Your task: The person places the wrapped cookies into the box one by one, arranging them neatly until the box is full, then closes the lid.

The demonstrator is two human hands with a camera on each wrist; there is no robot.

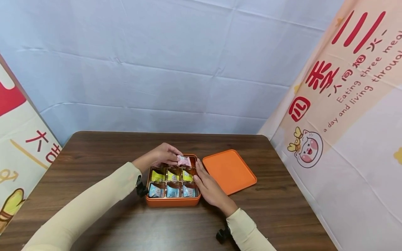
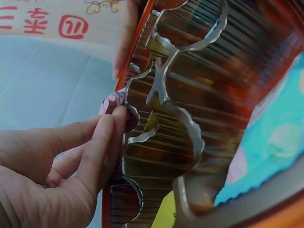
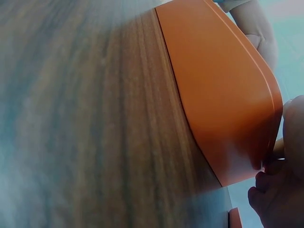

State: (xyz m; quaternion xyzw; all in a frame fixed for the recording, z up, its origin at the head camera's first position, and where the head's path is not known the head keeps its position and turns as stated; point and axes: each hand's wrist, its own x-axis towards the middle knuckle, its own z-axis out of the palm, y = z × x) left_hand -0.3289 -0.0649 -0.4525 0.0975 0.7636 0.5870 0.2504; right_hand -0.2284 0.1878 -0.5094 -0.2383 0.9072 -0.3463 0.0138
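An orange box point(image 1: 172, 202) with a clear compartment insert stands on the table. Its front row holds blue-wrapped candies point(image 1: 173, 191) and its middle row yellow-wrapped candies point(image 1: 158, 176), one per compartment. Over the back row my left hand point(image 1: 164, 154) pinches a pink-wrapped candy point(image 1: 184, 160) between thumb and fingertips, near the back right compartment. In the left wrist view the pink wrapper point(image 2: 112, 102) shows at the fingertips, right at the insert's edge. My right hand point(image 1: 209, 186) rests along the box's right side, fingers stretched out against the wall. The left hand partly hides the back row.
A flat orange lid point(image 1: 230, 170) lies on the dark wooden table point(image 1: 110, 146), just right of the box. A pale cloth point(image 1: 176, 69) hangs behind the table. Printed cloth point(image 1: 345, 115) hangs at the right. Dark wrist cameras point(image 1: 142, 188) sit on both cuffs.
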